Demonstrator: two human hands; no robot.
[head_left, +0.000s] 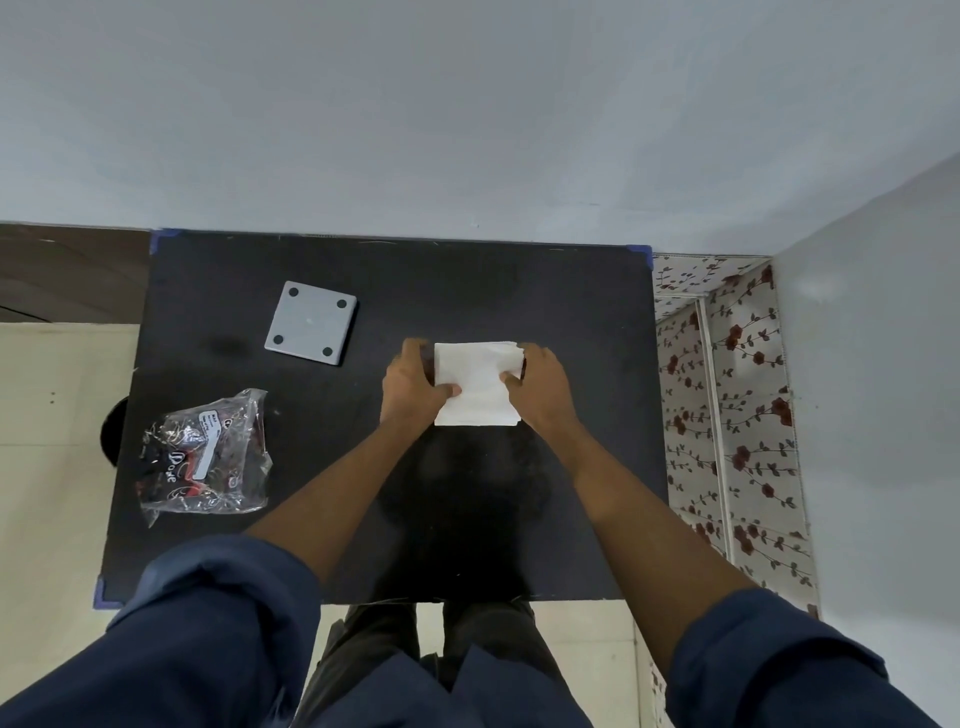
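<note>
A white folded stack of paper napkins (478, 382) lies on the black table (363, 467), right of centre. My left hand (413, 387) holds its left edge, thumb on top and fingers curled around the side. My right hand (540, 387) grips the right edge, thumb pressed on the top sheet and fingers wrapped behind the far right corner, where the sheets look slightly ruffled.
A grey square plate with dark corner pads (310, 322) lies at the back left. A crinkled clear plastic packet with dark printed wrappers (205, 454) lies at the left. A floral-covered cabinet (727, 395) stands right of the table; a pale wall is behind.
</note>
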